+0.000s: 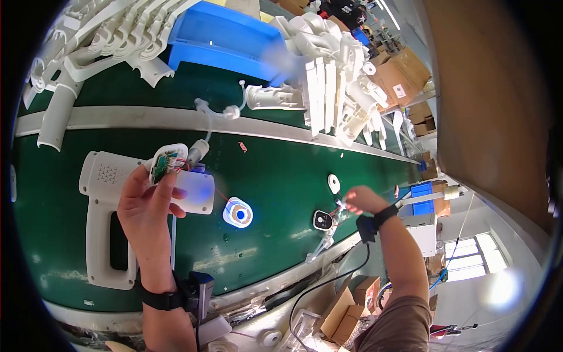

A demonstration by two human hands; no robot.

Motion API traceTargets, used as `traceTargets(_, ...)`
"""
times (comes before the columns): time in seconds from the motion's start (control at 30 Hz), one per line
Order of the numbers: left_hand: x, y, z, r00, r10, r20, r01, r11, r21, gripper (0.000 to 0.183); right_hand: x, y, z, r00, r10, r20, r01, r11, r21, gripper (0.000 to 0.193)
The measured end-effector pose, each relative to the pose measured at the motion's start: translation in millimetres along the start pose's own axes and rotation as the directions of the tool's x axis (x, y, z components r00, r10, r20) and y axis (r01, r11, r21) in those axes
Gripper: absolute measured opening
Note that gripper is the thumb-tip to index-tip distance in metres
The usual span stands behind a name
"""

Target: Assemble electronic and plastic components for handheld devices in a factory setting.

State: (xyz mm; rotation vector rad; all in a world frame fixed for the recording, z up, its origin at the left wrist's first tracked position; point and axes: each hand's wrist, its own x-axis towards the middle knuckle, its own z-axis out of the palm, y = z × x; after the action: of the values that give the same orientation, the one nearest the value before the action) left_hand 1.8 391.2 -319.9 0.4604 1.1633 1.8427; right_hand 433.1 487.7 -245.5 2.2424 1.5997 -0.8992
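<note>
My left hand [149, 202] pinches a small white plastic cover with a green circuit board [165, 166] on it, and thin red wires run from the board. Behind it lies a white handled housing [108, 234] with a grid of small holes. A pump-like cylinder [198, 151] with clear tubing sits just beyond the board. To the right, a white oval part [238, 212] glows with a blue-white ring. My right hand [365, 200] has its fingers closed at a bundle of wires and clear fittings, beside a black-faced control module [322, 220]; what exactly it grips is unclear.
A raised metal rail [135, 117] crosses the green work surface. Beyond it stand a blue bin [229, 44], white curved shells [123, 35] and a heap of white plastic parts [334, 88]. A white oval ring [333, 183] lies near my right hand. A black cable [293, 305] hangs from my right wrist strap.
</note>
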Motion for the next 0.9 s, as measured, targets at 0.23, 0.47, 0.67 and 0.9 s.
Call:
traceTargets(0.23,-4,-2,-3,1.0,0.005,0.004,-0.005,0.999,0.045,0.023,-38,-2,68,0.937,-0.347,-0.043,0.347,0.938,-0.007,0.049)
traceTargets(0.47,-9,4,0,0.973,0.224,0.056,-0.212,0.963,-0.165,0.027,-48,3,67,0.893,-0.43,-0.137,0.355,0.857,-0.373,0.032)
traceTargets(0.67,-19,12,10,0.934,0.349,0.073,-0.337,0.931,-0.141,0.025,-88,-1,29,0.686,-0.076,-0.724,0.559,0.692,0.457,0.019)
traceTargets(0.9,-87,72,19,0.718,0.691,0.088,-0.625,0.695,-0.357,0.025,-170,-70,12,0.164,0.063,-0.984,0.984,-0.08,0.159,0.025)
